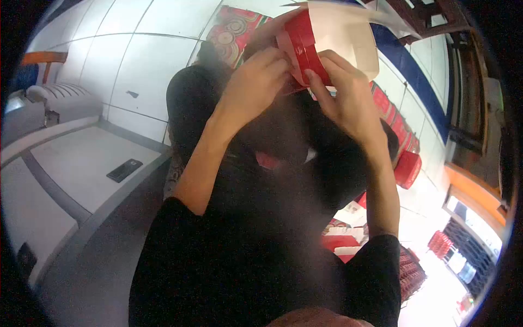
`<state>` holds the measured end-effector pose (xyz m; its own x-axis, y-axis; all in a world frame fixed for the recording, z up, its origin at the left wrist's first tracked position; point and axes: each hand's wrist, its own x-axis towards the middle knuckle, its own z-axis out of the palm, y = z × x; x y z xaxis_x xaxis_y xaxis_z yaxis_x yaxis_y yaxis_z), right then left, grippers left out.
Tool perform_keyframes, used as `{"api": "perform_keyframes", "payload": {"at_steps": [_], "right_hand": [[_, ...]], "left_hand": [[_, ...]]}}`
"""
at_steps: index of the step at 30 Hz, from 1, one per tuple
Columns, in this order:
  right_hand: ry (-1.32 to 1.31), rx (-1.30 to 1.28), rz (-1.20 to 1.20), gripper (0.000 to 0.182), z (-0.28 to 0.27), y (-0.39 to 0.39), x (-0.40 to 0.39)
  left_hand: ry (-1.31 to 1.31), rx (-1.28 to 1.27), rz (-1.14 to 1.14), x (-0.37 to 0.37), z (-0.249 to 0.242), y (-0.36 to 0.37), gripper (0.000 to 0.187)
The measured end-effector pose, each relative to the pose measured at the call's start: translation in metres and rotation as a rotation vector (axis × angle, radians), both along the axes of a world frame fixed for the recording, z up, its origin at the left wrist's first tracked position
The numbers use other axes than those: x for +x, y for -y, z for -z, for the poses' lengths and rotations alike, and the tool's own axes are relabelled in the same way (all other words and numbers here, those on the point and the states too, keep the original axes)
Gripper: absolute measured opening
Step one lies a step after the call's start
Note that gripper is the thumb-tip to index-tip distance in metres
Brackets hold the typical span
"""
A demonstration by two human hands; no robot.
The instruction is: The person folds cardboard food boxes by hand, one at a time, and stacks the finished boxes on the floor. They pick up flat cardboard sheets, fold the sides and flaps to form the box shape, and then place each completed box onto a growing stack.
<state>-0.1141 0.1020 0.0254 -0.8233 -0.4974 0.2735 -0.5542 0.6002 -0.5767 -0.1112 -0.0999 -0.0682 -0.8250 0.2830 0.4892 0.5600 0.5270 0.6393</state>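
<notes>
A cardboard box [348, 41], red outside and cream inside, stands partly folded over my lap at the top of the view. My right hand [346, 95] pinches its red side wall between thumb and fingers. My left hand [259, 82] is closed at the box's left red edge, its fingertips bent against the card. What lies under those fingertips is partly hidden. Below the hands are my dark-clothed legs, blurred in the middle.
A dark phone [125, 170] lies on the grey surface at left, near a grey machine-like object [65, 106]. Red and cream card pieces [346, 242] lie at lower right. A red patterned mat [234, 32] covers part of the white tiled floor [147, 71].
</notes>
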Motion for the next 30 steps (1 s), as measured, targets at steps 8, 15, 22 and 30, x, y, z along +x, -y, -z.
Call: {"api": "perform_keyframes", "payload": {"at_steps": [8, 15, 22, 30], "right_hand": [[-0.156, 0.263, 0.038, 0.015, 0.041, 0.012, 0.002], [-0.028, 0.356, 0.061, 0.014, 0.044, 0.009, 0.004], [-0.231, 0.256, 0.125, 0.019, 0.024, -0.031, -0.011], [0.058, -0.241, 0.620, 0.037, 0.082, -0.085, 0.002]], "left_hand": [[-0.018, 0.063, 0.018, -0.001, 0.010, 0.005, 0.015], [-0.068, -0.003, -0.036, -0.003, 0.015, 0.003, 0.017], [0.060, 0.010, -0.064, 0.006, 0.007, 0.003, 0.027], [0.030, 0.203, -0.009, -0.025, 0.004, -0.010, 0.029]]}}
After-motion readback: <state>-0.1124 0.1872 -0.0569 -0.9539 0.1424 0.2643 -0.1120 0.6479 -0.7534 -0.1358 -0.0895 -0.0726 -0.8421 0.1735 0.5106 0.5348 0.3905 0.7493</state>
